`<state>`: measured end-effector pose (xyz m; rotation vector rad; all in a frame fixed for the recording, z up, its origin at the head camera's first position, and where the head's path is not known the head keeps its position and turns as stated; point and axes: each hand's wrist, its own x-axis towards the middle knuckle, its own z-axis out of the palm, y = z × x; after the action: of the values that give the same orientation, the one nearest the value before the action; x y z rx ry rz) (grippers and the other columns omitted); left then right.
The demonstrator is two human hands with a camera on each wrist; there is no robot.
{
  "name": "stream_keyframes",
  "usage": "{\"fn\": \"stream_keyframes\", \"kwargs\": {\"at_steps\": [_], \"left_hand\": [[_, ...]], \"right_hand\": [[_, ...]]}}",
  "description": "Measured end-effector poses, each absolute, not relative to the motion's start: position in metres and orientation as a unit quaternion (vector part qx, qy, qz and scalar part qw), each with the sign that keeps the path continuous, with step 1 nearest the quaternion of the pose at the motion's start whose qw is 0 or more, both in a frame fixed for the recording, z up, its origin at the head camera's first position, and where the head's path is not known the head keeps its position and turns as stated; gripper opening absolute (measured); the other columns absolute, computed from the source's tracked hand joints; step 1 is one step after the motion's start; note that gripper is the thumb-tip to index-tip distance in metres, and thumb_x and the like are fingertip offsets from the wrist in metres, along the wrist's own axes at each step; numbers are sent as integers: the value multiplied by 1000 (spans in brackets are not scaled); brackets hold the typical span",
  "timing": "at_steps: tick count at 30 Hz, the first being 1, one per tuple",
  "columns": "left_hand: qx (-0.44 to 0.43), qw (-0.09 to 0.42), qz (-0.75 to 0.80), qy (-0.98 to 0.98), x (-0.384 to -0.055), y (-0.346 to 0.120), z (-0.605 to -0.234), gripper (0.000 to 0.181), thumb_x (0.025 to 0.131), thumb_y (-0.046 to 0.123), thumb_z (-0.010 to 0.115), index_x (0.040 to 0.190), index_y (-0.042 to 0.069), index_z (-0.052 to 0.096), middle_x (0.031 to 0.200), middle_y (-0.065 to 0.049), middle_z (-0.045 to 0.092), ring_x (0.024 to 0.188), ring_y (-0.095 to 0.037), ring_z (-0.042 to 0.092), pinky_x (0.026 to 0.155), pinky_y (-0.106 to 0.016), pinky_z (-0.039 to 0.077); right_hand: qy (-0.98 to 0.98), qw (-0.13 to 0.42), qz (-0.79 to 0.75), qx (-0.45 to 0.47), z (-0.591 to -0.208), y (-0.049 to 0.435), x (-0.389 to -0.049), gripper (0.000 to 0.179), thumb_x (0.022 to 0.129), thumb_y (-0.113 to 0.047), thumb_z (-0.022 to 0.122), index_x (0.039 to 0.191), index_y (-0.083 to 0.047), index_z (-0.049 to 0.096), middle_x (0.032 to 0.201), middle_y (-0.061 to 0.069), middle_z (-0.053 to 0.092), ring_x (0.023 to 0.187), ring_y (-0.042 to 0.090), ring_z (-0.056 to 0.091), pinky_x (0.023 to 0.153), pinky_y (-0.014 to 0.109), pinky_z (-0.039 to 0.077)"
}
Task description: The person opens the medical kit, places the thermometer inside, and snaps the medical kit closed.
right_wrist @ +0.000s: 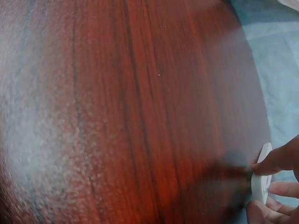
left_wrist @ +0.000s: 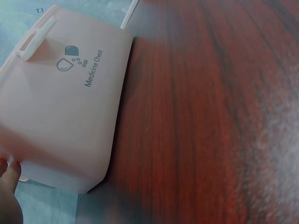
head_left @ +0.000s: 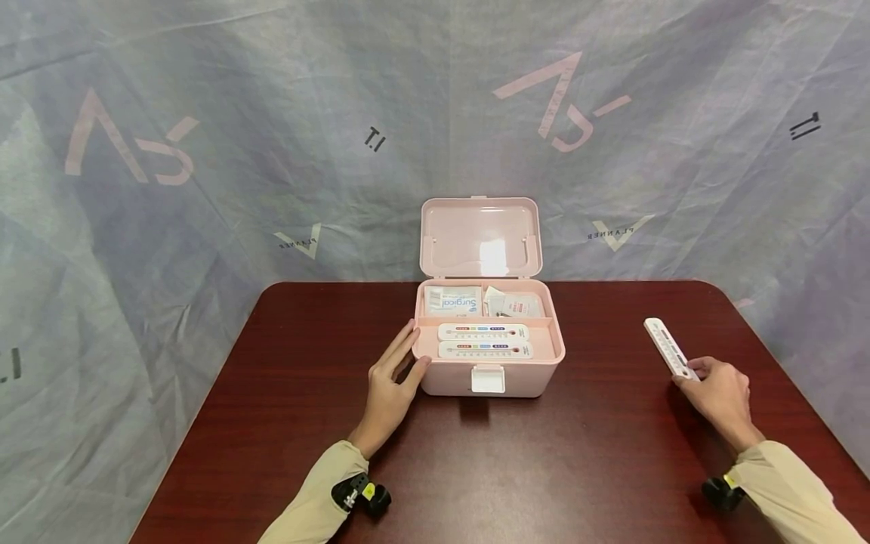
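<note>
A pink medicine chest (head_left: 448, 378) stands on the table with its lid raised. Two white thermometers (head_left: 484, 350) lie side by side in its front compartment. My left hand (head_left: 390, 385) rests against the chest's left side, fingers fairly straight at the rim; in the left wrist view only some fingertips (left_wrist: 11, 172) show, touching the wall. Over to the right, my right hand (head_left: 720, 393) pinches the near end of another white thermometer (head_left: 666, 344), which points away to the left. The right wrist view shows this thermometer (right_wrist: 261, 179) edge-on between thumb and fingers.
Behind the thermometers, the chest's rear compartments hold a packet marked Surgical (head_left: 451, 301) and some small white sachets (head_left: 513, 304). A white latch (head_left: 488, 379) hangs on the front. The dark red wooden table (head_left: 584, 468) ends at a grey cloth backdrop (head_left: 326, 151).
</note>
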<state>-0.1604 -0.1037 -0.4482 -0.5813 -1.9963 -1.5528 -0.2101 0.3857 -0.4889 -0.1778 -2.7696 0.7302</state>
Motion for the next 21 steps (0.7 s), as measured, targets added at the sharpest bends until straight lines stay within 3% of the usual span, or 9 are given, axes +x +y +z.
{"fn": "stream_keyframes", "kwargs": {"at_steps": [21], "left_hand": [[-218, 268, -575, -741, -160, -105, -449, 45, 87, -6, 64, 128, -14, 50, 139, -29, 42, 126, -42, 42, 91, -52, 43]], "right_hand": [[-947, 179, 261, -59, -483, 384, -208, 32, 77, -14, 71, 99, 9, 67, 85, 26, 63, 78, 36, 53, 60, 37, 35]]}}
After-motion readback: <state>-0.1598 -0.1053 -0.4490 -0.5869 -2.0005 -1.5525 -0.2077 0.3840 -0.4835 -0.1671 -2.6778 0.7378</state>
